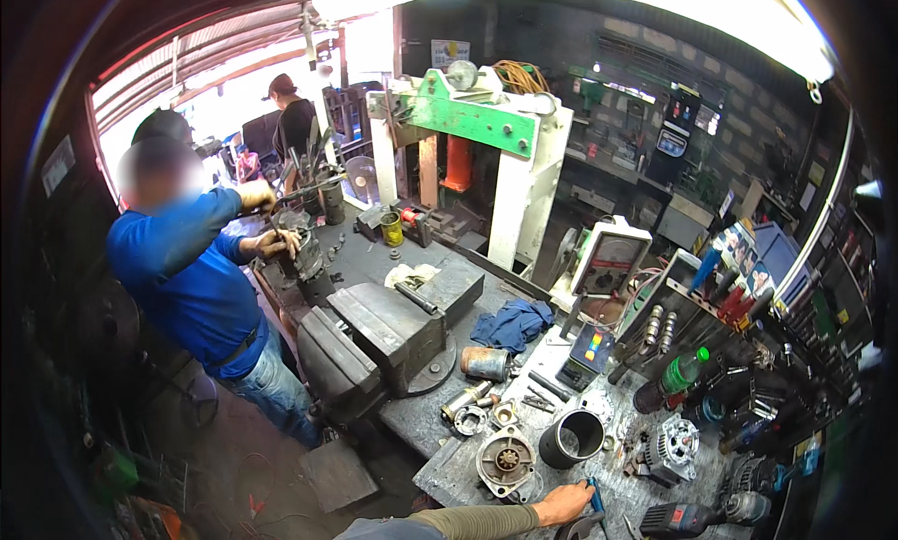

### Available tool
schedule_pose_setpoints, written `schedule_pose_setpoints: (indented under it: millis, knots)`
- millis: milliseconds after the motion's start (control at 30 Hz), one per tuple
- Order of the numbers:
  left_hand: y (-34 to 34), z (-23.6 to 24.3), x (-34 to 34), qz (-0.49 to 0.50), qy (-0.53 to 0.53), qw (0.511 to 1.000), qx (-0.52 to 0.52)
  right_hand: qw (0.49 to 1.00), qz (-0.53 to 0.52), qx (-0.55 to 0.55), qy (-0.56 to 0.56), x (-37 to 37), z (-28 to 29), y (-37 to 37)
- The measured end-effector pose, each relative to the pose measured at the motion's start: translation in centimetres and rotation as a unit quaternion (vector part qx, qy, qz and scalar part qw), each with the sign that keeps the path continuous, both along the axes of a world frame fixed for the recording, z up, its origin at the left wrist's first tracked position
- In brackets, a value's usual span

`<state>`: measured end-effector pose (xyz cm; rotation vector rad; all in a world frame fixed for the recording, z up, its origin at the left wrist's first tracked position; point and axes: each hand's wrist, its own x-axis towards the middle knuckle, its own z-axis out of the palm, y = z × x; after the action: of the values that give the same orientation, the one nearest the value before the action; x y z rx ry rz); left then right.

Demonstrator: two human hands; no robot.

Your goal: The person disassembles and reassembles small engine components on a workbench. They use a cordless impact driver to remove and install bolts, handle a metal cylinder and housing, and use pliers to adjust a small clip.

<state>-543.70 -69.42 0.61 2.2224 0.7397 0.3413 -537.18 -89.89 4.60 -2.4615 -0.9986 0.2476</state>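
Observation:
My left hand (564, 504), in a dark green sleeve, reaches right from the lower edge across the bench. Its fingers are closed around a blue-handled tool (596, 495) whose exact kind I cannot make out. Just left of the hand lies a round metal housing with a small toothed gear (506, 460) at its centre. Behind the hand stands a dark, hollow metal cylinder (572, 438), its mouth facing up. Farther right sits an alternator-like part (673, 449) with a slotted silver case. My right hand is out of view.
A big bench vise (393, 330) is mounted left of centre. Beyond it, a person in a blue shirt (187, 259) works on a metal part. A green-capped bottle (687, 372), a blue cloth (513, 324) and a power tool (675, 518) crowd the bench. A green-and-white press (482, 119) stands behind.

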Motion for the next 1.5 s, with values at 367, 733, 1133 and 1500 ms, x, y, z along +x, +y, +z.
schedule_pose_setpoints:
  millis: [367,733,1133,1500]
  knots:
    - [-0.9,6.5,-3.3,-0.039,-0.160,0.978,0.128,0.987,0.101,-0.011,-0.120,4.2,-6.4,0.2]
    - [5.8,14.9,-14.9,0.200,-0.164,0.940,0.224,0.993,0.083,-0.032,-0.075,3.2,-5.4,0.8]
    - [5.7,11.1,-14.7,0.199,-0.016,0.947,0.254,0.999,-0.002,0.045,-0.006,1.3,-4.5,1.4]
    - [5.2,13.7,-13.4,0.181,-0.034,0.950,0.252,0.915,0.083,0.387,-0.074,7.7,11.1,15.5]
